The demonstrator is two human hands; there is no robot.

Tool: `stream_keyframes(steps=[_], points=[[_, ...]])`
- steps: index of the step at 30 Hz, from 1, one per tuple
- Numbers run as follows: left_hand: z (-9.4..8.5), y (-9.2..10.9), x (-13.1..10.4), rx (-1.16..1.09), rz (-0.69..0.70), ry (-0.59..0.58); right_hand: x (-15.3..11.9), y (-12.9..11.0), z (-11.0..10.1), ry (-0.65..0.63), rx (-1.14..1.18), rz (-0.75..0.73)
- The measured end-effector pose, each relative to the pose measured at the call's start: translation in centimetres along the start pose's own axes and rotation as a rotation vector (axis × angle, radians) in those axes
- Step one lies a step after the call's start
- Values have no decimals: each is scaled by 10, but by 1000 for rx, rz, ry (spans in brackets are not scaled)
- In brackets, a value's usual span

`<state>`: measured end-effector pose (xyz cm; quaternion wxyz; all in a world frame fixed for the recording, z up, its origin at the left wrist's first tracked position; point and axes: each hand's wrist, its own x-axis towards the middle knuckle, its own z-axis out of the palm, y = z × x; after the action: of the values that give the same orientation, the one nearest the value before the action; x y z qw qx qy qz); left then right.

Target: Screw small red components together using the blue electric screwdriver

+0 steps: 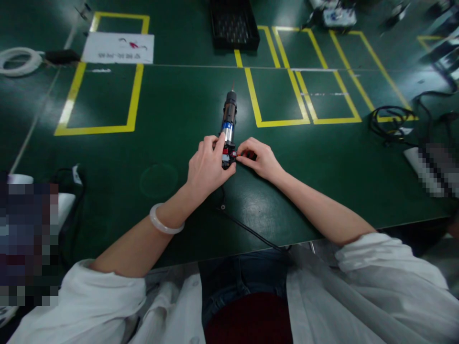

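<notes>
A slim cylindrical motor unit (228, 114), black and silver with a blue band and a thin shaft at its far end, lies on the green table. My left hand (208, 165) is closed around its near end, where small red and black parts show. From the right, my right hand (261, 160) pinches at that same end, with something red and black between its fingers. This small piece is partly hidden, and I cannot tell its exact kind. A black cable (247, 231) runs from below the near end to the table's front edge.
Yellow tape outlines (283, 124) mark the green table (172, 105). At the back stands a black tray (234, 45) holding small parts. A white paper sign (118, 48) and a white coil (19, 61) lie left; a coiled black cable (390, 119) lies right.
</notes>
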<state>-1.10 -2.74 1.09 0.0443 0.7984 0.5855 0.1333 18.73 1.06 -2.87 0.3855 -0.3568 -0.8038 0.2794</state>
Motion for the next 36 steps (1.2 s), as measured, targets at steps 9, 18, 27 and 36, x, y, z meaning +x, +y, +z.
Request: stream_keyframes(steps=[9, 18, 27, 36], points=[[-1, 1, -1, 19, 11, -3, -4, -5, -3, 0, 14, 3], [-2, 4, 4, 33, -17, -30, -5, -8, -5, 23, 127, 87], [-7, 7, 9, 97, -72, -54, -6, -11, -6, 0, 221, 98], [-10, 1, 11, 128, -76, -49, -9, -14, -9, -38, 186, 117]])
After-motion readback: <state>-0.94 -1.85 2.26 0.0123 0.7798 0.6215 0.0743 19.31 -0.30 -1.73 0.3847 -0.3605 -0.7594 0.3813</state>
